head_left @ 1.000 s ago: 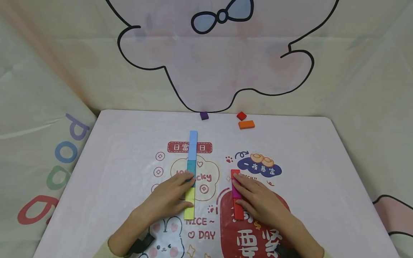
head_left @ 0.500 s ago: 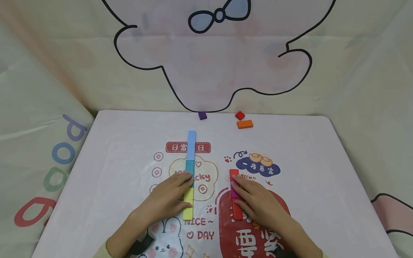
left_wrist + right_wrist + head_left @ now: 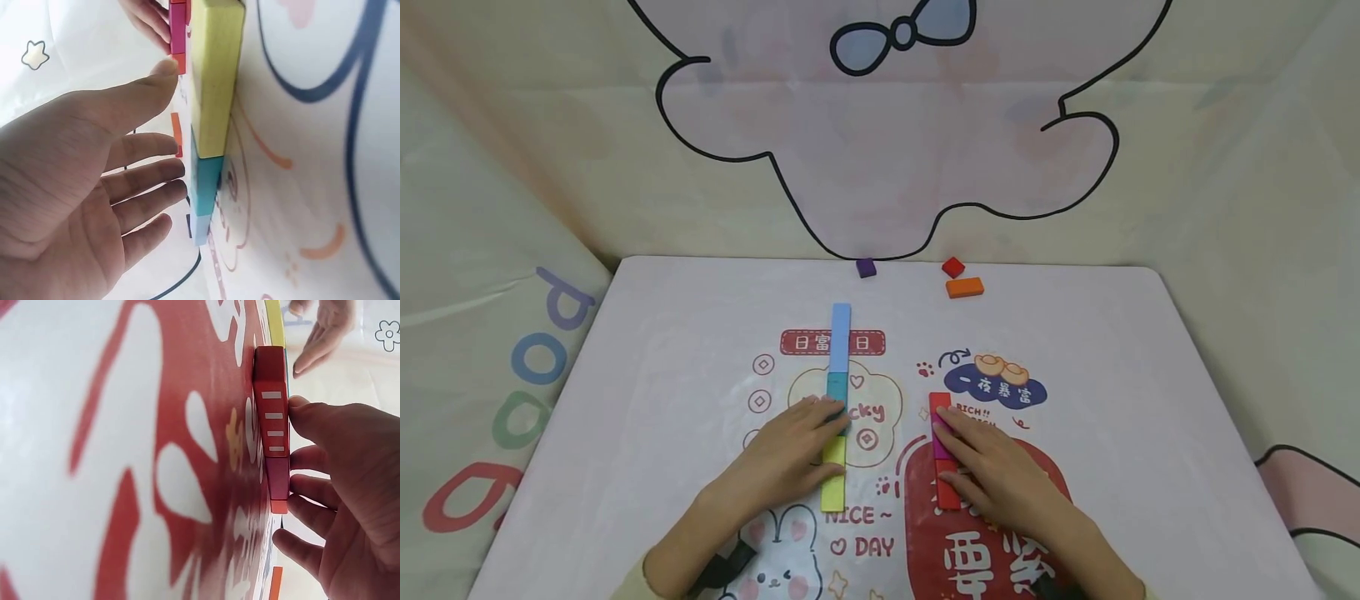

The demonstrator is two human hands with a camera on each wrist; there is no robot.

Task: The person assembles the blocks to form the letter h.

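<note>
A straight row of flat blocks runs away from me: a yellow block (image 3: 833,475), a teal block (image 3: 837,385) and light blue (image 3: 840,337) at the far end. On the yellow and teal part my left hand (image 3: 793,450) rests its fingertips, thumb on the yellow; its fingers (image 3: 147,203) extend without wrapping round anything. A shorter row lies to the right, with a near red block (image 3: 947,490), a magenta block (image 3: 938,442) and a red-orange block (image 3: 939,402). My right hand (image 3: 1000,467) touches its top with thumb and loosely extended fingers (image 3: 312,512).
By the table's far edge lie a purple block (image 3: 866,267), a small red block (image 3: 953,267) and an orange block (image 3: 965,287). Printed pictures and lettering cover the middle of the white tabletop (image 3: 1150,375). A curtain (image 3: 880,150) hangs behind the table.
The whole head view has drifted slightly, so table and blocks appear a little further left. Both hands keep their places on the two rows.
</note>
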